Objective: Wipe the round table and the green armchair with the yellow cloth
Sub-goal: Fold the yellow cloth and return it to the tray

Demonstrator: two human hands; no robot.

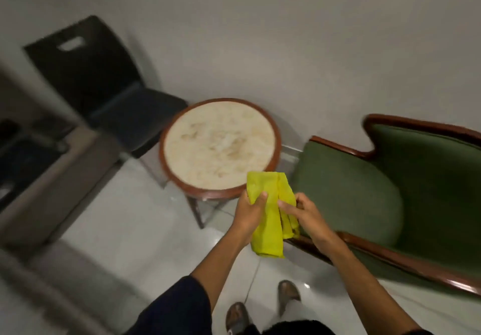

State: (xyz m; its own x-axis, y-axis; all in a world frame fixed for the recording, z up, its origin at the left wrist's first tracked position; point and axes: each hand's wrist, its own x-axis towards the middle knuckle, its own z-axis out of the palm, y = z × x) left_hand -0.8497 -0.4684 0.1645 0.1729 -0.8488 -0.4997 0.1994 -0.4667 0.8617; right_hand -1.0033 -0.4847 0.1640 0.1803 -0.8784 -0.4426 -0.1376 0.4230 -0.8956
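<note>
The yellow cloth (269, 214) hangs crumpled between both hands, in front of the table's near edge. My left hand (248, 211) grips its left side with the thumb over the fabric. My right hand (305, 213) pinches its right folds. The round table (220, 145) has a pale, stained top and a reddish wooden rim; it stands just beyond the hands. The green armchair (390, 191), with a dark wooden frame, stands to the right of the table, its seat facing left. The cloth touches neither the table nor the armchair that I can tell.
A black chair (104, 84) stands left of the table against the white wall. A grey ledge or counter (52, 178) runs along the left. The floor (145, 230) is glossy white tile. My feet in sandals (263, 306) are at the bottom.
</note>
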